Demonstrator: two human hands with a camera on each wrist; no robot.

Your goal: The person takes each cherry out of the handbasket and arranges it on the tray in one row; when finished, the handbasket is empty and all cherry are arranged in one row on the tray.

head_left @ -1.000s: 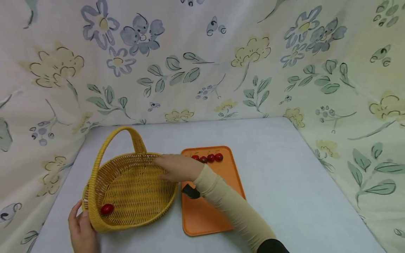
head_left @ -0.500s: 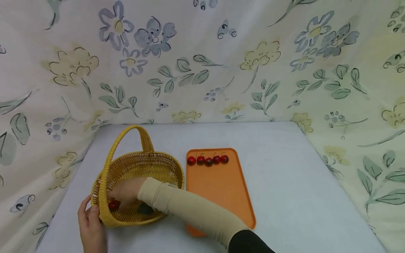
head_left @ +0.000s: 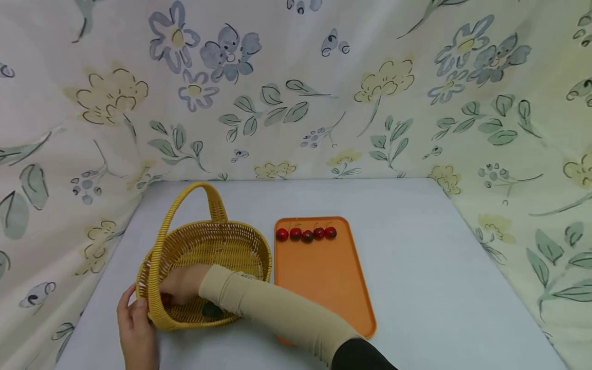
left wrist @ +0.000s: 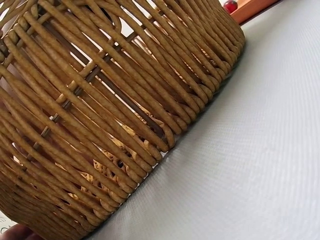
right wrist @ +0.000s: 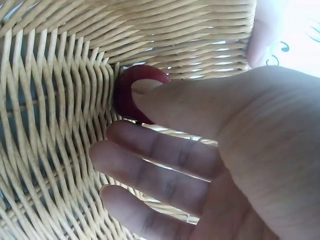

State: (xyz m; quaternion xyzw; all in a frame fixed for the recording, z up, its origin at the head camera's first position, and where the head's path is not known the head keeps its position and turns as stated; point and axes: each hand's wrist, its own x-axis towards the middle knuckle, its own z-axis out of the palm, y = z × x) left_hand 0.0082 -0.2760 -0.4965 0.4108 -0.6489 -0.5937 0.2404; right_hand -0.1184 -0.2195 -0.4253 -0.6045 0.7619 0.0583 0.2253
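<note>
At the left of the table stands a yellow wicker basket (head_left: 231,241) with a tall arched handle. My left hand (head_left: 139,329) holds its near left side, fingers at the rim by the handle's base; in the left wrist view only a bit of finger (left wrist: 22,232) shows at the corner. Down inside the basket, my right hand (head_left: 185,282) pinches an oval, dark red fruit (right wrist: 131,92) near the wall. The thumb (right wrist: 185,102) lies over the fruit; the other three visible fingers extend below it. The index finger is hidden.
Right of the basket lies an orange tray (head_left: 319,277), with a row of several red cherries (head_left: 307,236) along its far end. My right forearm crosses the tray's near left corner. A floral cloth (head_left: 296,103) hangs behind the white table (head_left: 439,288).
My right hand has gone from the basket's right rim down to the red fruit at its left end, uncovering the cherries on the tray. The left hand stays at the basket; the head view has shifted slightly.
</note>
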